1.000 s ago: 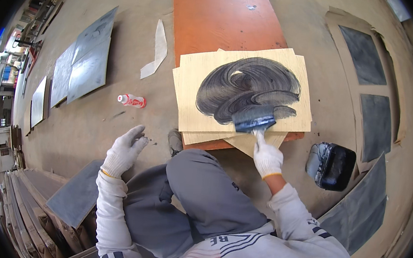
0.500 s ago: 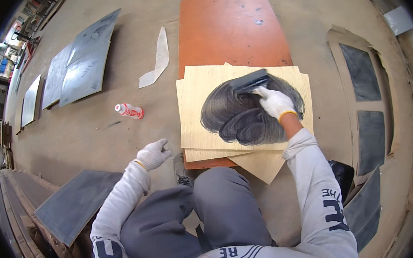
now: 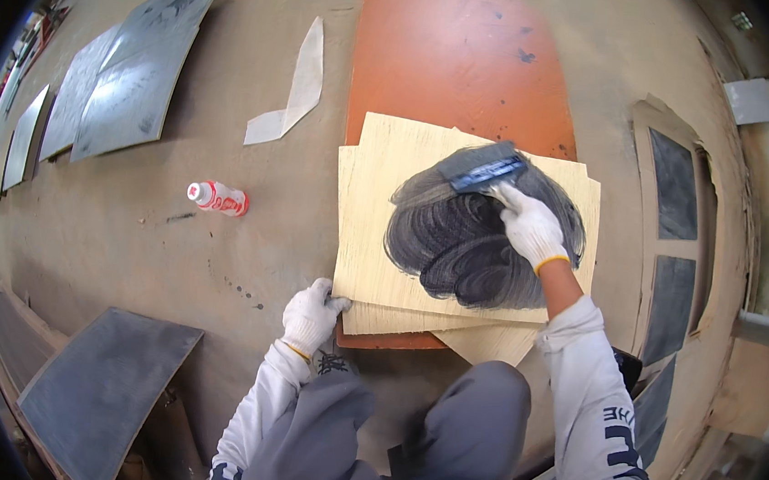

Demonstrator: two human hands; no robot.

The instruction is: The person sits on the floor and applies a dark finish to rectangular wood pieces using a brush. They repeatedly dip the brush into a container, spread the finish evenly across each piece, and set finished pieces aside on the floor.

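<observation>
My right hand [image 3: 532,225], in a white knit glove, is closed round the handle of a wide flat brush [image 3: 488,171]. The brush rests on dark, streaky paint [image 3: 485,240], swirled over the middle of a pale wood-grained sheet [image 3: 369,202]. At that sheet's near left corner is my left hand [image 3: 309,316], also gloved, with thumb and fingers closed at the edge. The corner itself is partly covered by the glove. More pale sheets [image 3: 485,342] lie fanned underneath, their edges sticking out toward my knees.
A reddish-orange board [image 3: 465,55] lies under the stack. Left of it are a white and red bottle [image 3: 217,198] and a pale paper strip [image 3: 299,86]. Dark grey panels stand at far left [image 3: 142,82], near left [image 3: 111,390] and right [image 3: 670,302].
My left hand has moved right, from open air to the sheet's corner. The brush has turned slightly on the paint, still in my right hand. The whole view has shifted.
</observation>
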